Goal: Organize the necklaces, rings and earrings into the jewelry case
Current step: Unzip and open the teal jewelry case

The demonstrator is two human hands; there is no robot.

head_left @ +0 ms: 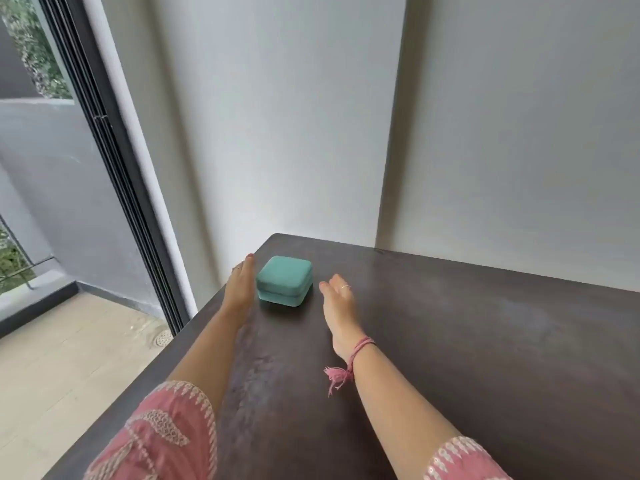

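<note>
I am watching 2 bare hands reaching out over the table [450, 341] toward the case [284, 280], which is sitting shut near the table's far left corner, at about 11 o'clock from the middle of the tabletop. The left hand [239, 286] is lying edge-on just beside the case's left wall (whether it is touching I cannot tell), fingers straight and together, gripping nothing. The right hand [337, 299] is hovering at the case's 3 o'clock side, a little apart from it, palm turned inward, fingers loose and unclenched, also gripping nothing. A thin ring [345, 287] is showing on a right finger, and a pink thread [349, 362] with a tassel is circling the right wrist.
</note>
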